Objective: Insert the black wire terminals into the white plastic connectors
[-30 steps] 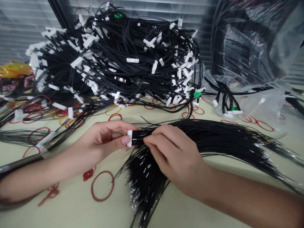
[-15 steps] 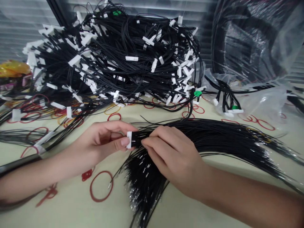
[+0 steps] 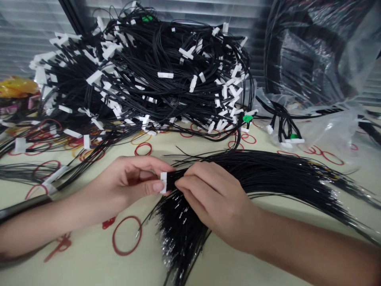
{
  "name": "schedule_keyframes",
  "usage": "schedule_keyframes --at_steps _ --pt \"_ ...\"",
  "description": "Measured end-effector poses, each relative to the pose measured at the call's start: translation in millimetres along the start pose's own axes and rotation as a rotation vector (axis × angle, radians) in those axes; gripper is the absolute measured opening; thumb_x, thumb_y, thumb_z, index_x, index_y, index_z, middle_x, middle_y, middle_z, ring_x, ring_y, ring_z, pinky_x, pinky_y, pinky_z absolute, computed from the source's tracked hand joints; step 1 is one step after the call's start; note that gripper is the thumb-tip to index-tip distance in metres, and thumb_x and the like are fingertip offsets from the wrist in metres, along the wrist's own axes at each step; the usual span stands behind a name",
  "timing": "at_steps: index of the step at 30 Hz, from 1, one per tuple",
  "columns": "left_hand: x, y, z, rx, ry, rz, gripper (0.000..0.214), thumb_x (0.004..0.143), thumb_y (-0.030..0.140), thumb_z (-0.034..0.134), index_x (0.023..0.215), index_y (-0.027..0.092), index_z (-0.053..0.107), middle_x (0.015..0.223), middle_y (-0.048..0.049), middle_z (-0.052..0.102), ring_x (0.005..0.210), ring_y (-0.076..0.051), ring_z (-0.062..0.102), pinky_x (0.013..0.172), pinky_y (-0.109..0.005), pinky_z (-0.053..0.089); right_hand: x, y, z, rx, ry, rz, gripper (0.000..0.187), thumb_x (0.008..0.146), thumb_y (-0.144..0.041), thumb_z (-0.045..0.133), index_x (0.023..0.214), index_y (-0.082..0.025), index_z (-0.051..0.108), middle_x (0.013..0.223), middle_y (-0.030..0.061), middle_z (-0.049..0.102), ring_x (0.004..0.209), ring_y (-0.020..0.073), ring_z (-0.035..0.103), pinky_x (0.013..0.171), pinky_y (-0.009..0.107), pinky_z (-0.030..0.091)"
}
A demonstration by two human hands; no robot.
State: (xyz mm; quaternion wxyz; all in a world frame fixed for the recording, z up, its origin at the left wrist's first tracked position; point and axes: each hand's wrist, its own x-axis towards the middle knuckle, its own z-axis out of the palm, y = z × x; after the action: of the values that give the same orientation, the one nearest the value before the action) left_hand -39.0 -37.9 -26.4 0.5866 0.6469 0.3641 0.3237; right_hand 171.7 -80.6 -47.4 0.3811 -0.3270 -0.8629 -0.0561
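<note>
My left hand (image 3: 127, 184) pinches a small white plastic connector (image 3: 163, 182) between thumb and forefinger. Black wires run from the connector into my right hand (image 3: 214, 196), whose fingers close on them just behind it. These thin wires form a dense bundle, fanning right (image 3: 276, 174) and down (image 3: 178, 234), with bare metal-tipped ends showing among them. Nothing separates the connector from my right fingertips by more than a small gap.
A large heap of black wire harnesses with white connectors (image 3: 154, 67) rises behind my hands, a few green connectors among them. Red rubber bands (image 3: 126, 235) lie on the pale yellow table (image 3: 89, 258). A clear plastic bag (image 3: 327, 131) holds more wires at right.
The white connector and both hands have shifted slightly downward, and my right fingers sit a little closer to the connector. Both hands keep the same hold.
</note>
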Motion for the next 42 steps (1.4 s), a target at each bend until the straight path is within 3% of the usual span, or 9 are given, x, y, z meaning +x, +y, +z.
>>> schedule_keyframes --at_steps 7,12,17,19,25,28,32,37,42 --pt "-3.9 3.6 2.3 -0.025 -0.044 -0.039 0.025 0.074 0.004 0.074 0.085 0.024 0.082 0.071 0.0031 0.079 0.063 -0.008 0.071 0.058 -0.009 0.054 0.1 0.6 -0.3 0.010 -0.041 -0.074 0.029 0.098 -0.003 0.047 0.083 -0.009 0.071 0.075 0.0066 0.063 0.069 0.0159 0.054 0.066 0.030 0.049" --pt "-1.2 0.5 -1.1 0.030 0.043 0.056 0.026 0.077 0.007 0.073 0.093 0.025 0.081 0.073 0.0036 0.078 0.066 -0.008 0.069 0.060 -0.010 0.054 13.6 8.3 -21.3 -0.061 -0.045 -0.111 0.034 0.100 -0.006 0.043 0.080 -0.013 0.070 0.080 0.0051 0.066 0.073 0.0158 0.056 0.067 0.031 0.047" --pt "4.5 0.7 -5.2 0.115 0.080 0.044 0.020 0.078 0.012 0.073 0.094 0.023 0.079 0.076 0.0018 0.077 0.067 -0.010 0.070 0.061 -0.014 0.054 18.3 17.1 -41.5 -0.034 -0.426 -0.133 0.018 0.083 0.001 0.060 0.081 -0.016 0.066 0.086 0.0039 0.061 0.076 0.0167 0.053 0.069 0.031 0.045" --pt "5.1 2.0 -5.5 0.121 0.076 0.056 0.020 0.078 0.010 0.073 0.094 0.021 0.079 0.075 0.0023 0.076 0.068 -0.011 0.070 0.061 -0.014 0.054 16.9 19.5 -42.3 -0.019 -0.500 -0.104 0.020 0.077 0.004 0.064 0.081 -0.015 0.064 0.086 0.0041 0.059 0.075 0.0168 0.051 0.068 0.030 0.044" --pt "3.4 4.0 -5.3 0.148 0.066 0.040 0.017 0.080 0.014 0.071 0.094 0.021 0.077 0.074 0.0013 0.075 0.067 -0.012 0.068 0.060 -0.016 0.052 17.1 18.8 -38.1 0.040 -0.508 -0.094 0.024 0.083 0.007 0.050 0.086 -0.015 0.060 0.086 0.0048 0.059 0.075 0.0169 0.051 0.067 0.029 0.045" --pt "2.6 2.7 -6.3 0.187 0.066 0.035 0.015 0.080 0.018 0.072 0.094 0.020 0.077 0.072 0.0009 0.072 0.064 -0.011 0.064 0.058 -0.016 0.051 15.8 15.4 -33.7 0.023 -0.405 -0.070 0.023 0.086 0.006 0.048 0.090 -0.014 0.059 0.085 0.0034 0.059 0.073 0.0160 0.052 0.066 0.030 0.046" --pt "1.2 1.4 -5.1 0.166 0.088 0.023 0.017 0.079 0.018 0.072 0.095 0.023 0.078 0.070 0.0026 0.070 0.061 -0.009 0.062 0.055 -0.012 0.049 10.8 12.8 -23.7 -0.080 -0.275 -0.007 0.018 0.090 0.003 0.052 0.088 -0.012 0.062 0.084 0.0048 0.059 0.075 0.0172 0.053 0.068 0.032 0.048" --pt "-1.2 4.2 0.2 0.195 0.081 0.038 0.016 0.077 0.019 0.072 0.090 0.024 0.080 0.069 0.0017 0.071 0.061 -0.010 0.063 0.053 -0.012 0.048 8.2 12.4 -16.6 -0.188 -0.254 -0.107 0.012 0.088 0.000 0.061 0.083 -0.010 0.066 0.080 0.0054 0.057 0.074 0.0199 0.054 0.063 0.034 0.048" --pt "-1.6 4.0 0.2 0.208 0.081 0.018 0.016 0.078 0.022 0.072 0.092 0.025 0.080 0.070 0.0002 0.071 0.062 -0.012 0.062 0.053 -0.015 0.048 7.7 11.2 -15.9 -0.199 -0.240 -0.090 0.015 0.089 -0.001 0.059 0.082 -0.011 0.067 0.078 0.0053 0.058 0.073 0.0194 0.054 0.064 0.034 0.049"
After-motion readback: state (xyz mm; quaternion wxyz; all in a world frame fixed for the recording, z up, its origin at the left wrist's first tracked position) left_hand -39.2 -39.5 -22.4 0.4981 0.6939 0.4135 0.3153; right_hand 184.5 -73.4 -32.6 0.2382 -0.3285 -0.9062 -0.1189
